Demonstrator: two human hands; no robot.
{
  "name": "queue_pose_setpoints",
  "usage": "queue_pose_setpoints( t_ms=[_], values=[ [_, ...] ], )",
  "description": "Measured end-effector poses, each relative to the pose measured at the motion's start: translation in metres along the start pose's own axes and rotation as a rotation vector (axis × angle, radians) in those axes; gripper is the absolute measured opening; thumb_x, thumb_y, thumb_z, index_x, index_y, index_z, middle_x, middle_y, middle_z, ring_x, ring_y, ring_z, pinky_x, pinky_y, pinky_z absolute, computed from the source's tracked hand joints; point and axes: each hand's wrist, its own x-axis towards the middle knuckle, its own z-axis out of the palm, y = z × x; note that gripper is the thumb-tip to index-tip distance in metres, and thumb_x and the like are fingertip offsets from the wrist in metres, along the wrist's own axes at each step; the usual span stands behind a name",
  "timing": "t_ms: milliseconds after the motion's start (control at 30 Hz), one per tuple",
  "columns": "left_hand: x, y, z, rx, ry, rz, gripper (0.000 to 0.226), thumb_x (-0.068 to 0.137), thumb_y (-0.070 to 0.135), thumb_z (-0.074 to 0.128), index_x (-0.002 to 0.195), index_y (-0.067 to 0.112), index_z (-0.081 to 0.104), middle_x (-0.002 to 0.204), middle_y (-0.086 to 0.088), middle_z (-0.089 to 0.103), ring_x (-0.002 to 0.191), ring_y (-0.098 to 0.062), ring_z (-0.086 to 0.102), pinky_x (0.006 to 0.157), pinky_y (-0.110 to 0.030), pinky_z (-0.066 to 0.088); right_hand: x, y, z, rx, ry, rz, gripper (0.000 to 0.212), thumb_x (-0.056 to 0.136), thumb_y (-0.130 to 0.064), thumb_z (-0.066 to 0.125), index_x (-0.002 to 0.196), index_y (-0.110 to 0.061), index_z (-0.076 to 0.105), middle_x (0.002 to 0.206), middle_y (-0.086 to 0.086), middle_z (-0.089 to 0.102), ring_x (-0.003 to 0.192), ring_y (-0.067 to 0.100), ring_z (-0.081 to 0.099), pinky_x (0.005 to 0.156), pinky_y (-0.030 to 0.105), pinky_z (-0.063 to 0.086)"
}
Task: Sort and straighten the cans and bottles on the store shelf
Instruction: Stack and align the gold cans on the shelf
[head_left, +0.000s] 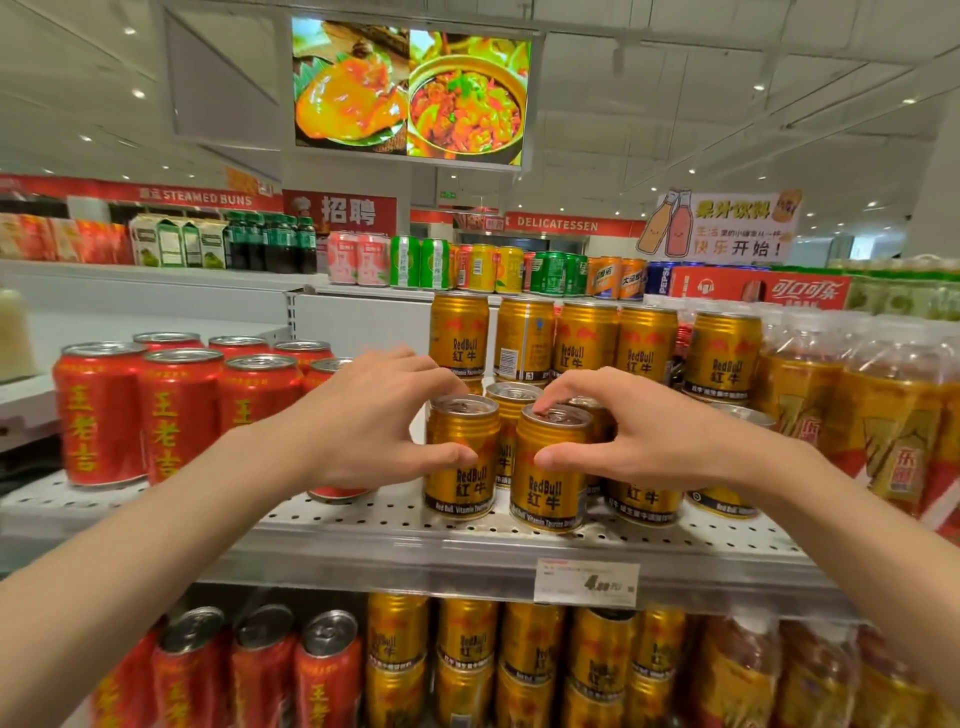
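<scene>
While both arms are stretched toward the perforated shelf (395, 512), two gold Red Bull cans at its front edge are held. The left gold can (461, 457) is gripped by the left hand (363, 421), with the thumb laid on the can's front and the fingers curled over its rim. Just to the right of it, and touching it or nearly so, the right gold can (550, 470) is gripped by the right hand (649, 431), the thumb pressed on the side and the forefinger placed on the lid. Both cans are seen upright, with the labels turned to the front.

Behind the right gold can, more gold cans (644, 353) are arranged in a stacked upper row, and one of them is turned with its barcode side outward. Far left of the left gold can, a group of red cans (176, 410) is set upright on the same shelf. Far right of the right gold can, wrapped bottles of tea (852, 410) are placed; their labels are blurred and probably cannot be read. Below the right gold can, a price tag (587, 582) is fixed on the shelf edge, and under it a lower row of red and gold cans (467, 654) is seen.
</scene>
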Motion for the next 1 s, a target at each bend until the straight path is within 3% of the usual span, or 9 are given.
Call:
queue_pose_setpoints(
  t_ms=[133, 267, 333, 467, 600, 667, 833, 900, 1000],
  values=[
    [0.003, -0.007, -0.004, -0.095, -0.077, -0.012, 0.068, 0.085, 0.065, 0.06, 0.143, 0.033, 0.046, 0.136, 0.011, 0.058, 0.122, -0.006, 0.048, 0.103, -0.026, 0.038, 0.0, 0.001, 0.003, 0.01, -0.002, 0.003, 0.054, 0.084, -0.062, 0.066, 0.132, -0.041, 0.055, 0.135, -0.017, 0.056, 0.119, 0.0, 0.052, 0.085, 0.011, 0.042],
    [0.004, -0.008, -0.004, -0.025, -0.099, -0.014, 0.067, 0.087, 0.065, 0.057, 0.146, 0.035, 0.043, 0.139, 0.012, 0.055, 0.126, -0.008, 0.045, 0.105, -0.028, 0.034, -0.003, -0.001, 0.001, -0.002, -0.015, 0.006, 0.056, 0.085, -0.059, 0.066, 0.136, -0.039, 0.054, 0.134, -0.019, 0.055, 0.117, -0.002, 0.05, 0.074, 0.002, 0.04],
    [0.001, -0.007, -0.003, 0.02, -0.076, -0.016, 0.066, 0.087, 0.068, 0.053, 0.144, 0.035, 0.046, 0.14, 0.013, 0.055, 0.129, -0.008, 0.044, 0.108, -0.029, 0.032, -0.004, -0.001, 0.002, -0.006, -0.009, -0.001, 0.057, 0.084, -0.06, 0.067, 0.136, -0.04, 0.054, 0.132, -0.02, 0.053, 0.116, -0.003, 0.048, 0.076, 0.002, 0.04],
    [-0.009, -0.013, 0.001, 0.092, 0.038, -0.032, 0.074, 0.082, 0.082, 0.041, 0.137, 0.034, 0.054, 0.139, 0.015, 0.056, 0.132, -0.008, 0.043, 0.114, -0.034, 0.03, -0.004, 0.002, 0.004, 0.06, 0.059, 0.0, 0.054, 0.08, -0.061, 0.071, 0.129, -0.045, 0.058, 0.134, -0.026, 0.052, 0.123, -0.005, 0.045, 0.098, 0.02, 0.039],
    [-0.018, -0.025, 0.004, 0.061, 0.144, -0.118, 0.085, 0.077, 0.09, 0.031, 0.134, 0.032, 0.054, 0.136, 0.01, 0.056, 0.129, -0.011, 0.044, 0.112, -0.038, 0.036, -0.001, 0.001, -0.01, 0.183, 0.173, -0.036, 0.052, 0.08, -0.054, 0.073, 0.128, -0.041, 0.061, 0.13, -0.024, 0.059, 0.116, -0.009, 0.054, 0.084, 0.012, 0.045],
    [-0.02, -0.029, 0.006, 0.023, 0.15, -0.142, 0.085, 0.075, 0.091, 0.033, 0.133, 0.032, 0.054, 0.134, 0.01, 0.056, 0.127, -0.01, 0.044, 0.109, -0.036, 0.038, 0.005, -0.004, -0.022, 0.255, 0.244, -0.042, 0.051, 0.078, -0.054, 0.072, 0.126, -0.04, 0.063, 0.124, -0.022, 0.062, 0.109, -0.004, 0.061, 0.08, 0.016, 0.052],
    [-0.024, -0.032, 0.012, -0.042, 0.153, -0.138, 0.085, 0.073, 0.091, 0.041, 0.132, 0.033, 0.057, 0.132, 0.014, 0.056, 0.125, -0.008, 0.04, 0.105, -0.035, 0.038, 0.035, -0.022, -0.033, 0.362, 0.389, -0.063, 0.04, 0.083, -0.047, 0.077, 0.12, -0.033, 0.068, 0.12, -0.013, 0.068, 0.111, 0.005, 0.064, 0.088, 0.029, 0.053],
    [-0.025, -0.032, 0.014, -0.045, 0.165, -0.141, 0.086, 0.072, 0.091, 0.041, 0.132, 0.032, 0.058, 0.131, 0.014, 0.056, 0.124, -0.008, 0.04, 0.105, -0.036, 0.038, 0.049, -0.033, -0.028, 0.368, 0.361, -0.075, 0.038, 0.084, -0.046, 0.076, 0.119, -0.032, 0.067, 0.12, -0.013, 0.068, 0.11, 0.004, 0.063, 0.089, 0.029, 0.053],
    [-0.026, -0.032, 0.015, -0.053, 0.168, -0.151, 0.088, 0.071, 0.091, 0.041, 0.134, 0.032, 0.057, 0.133, 0.014, 0.055, 0.124, -0.007, 0.039, 0.105, -0.034, 0.037, 0.067, -0.045, -0.016, 0.36, 0.291, -0.079, 0.041, 0.084, -0.047, 0.076, 0.121, -0.03, 0.067, 0.12, -0.011, 0.068, 0.112, 0.007, 0.064, 0.095, 0.039, 0.056]
  ],
)
